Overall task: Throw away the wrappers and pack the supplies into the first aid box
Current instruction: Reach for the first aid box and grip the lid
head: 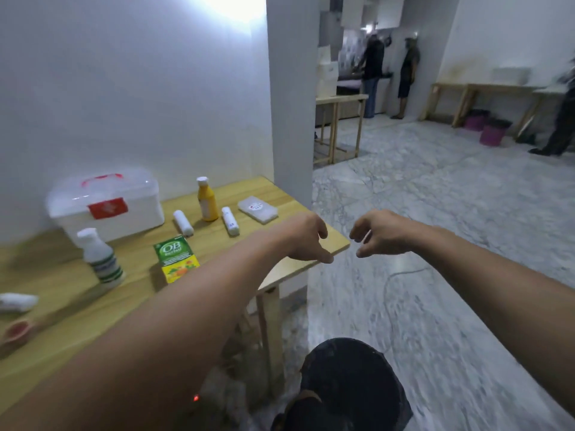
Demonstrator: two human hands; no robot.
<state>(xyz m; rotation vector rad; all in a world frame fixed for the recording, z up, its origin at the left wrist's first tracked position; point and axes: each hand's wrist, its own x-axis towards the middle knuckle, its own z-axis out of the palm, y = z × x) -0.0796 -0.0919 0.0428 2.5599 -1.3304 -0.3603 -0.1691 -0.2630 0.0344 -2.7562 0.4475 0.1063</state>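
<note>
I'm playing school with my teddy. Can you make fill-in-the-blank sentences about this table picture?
1. The first aid box has a ____ handle.
2. The lid of the box is ____.
3. The bottle between the two white rolls is ____.
4. The black bin stands on the ____, below both hands.

Missing words: red; shut; yellow; floor

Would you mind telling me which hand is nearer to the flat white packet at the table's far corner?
Left. The left hand hovers just in front of the flat white packet; the right hand is off past the table edge.
</note>
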